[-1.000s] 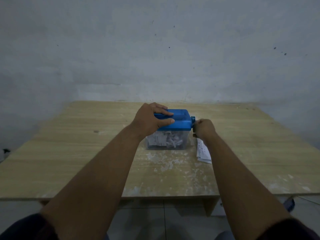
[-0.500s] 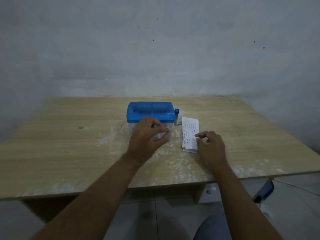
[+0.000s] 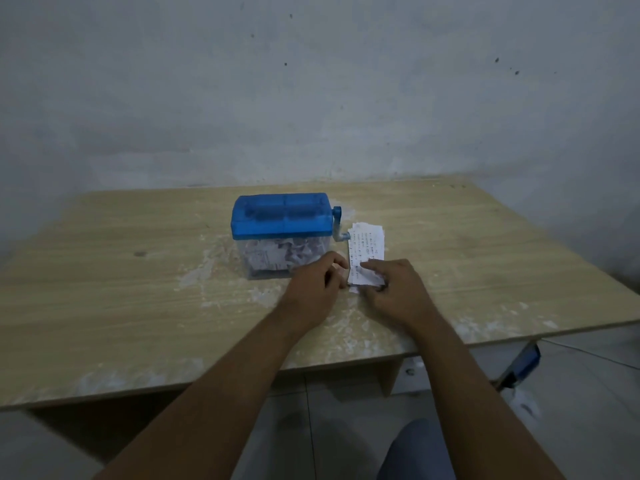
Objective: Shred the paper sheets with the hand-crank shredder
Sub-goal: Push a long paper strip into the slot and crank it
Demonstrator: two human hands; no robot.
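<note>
A hand-crank shredder [image 3: 282, 216] with a blue top and a clear bin full of paper shreds stands mid-table, its crank [image 3: 338, 227] on the right side. Just right of it lies a small stack of white printed paper sheets [image 3: 366, 249]. My left hand [image 3: 320, 284] is at the stack's near left corner, fingers curled at the paper's edge. My right hand [image 3: 394, 289] rests on the stack's near end, its fingers over the top sheet. Whether either hand pinches a sheet is hidden by the fingers.
The wooden table [image 3: 104, 289] carries white paper dust around the shredder and along its near edge. A grey wall stands right behind it. A blue object [image 3: 523, 367] with a cable lies on the floor at the right. My knee [image 3: 415, 448] shows below.
Both hands left the shredder: the left came off its blue top and the right off the crank. Both moved down to the near end of the paper stack.
</note>
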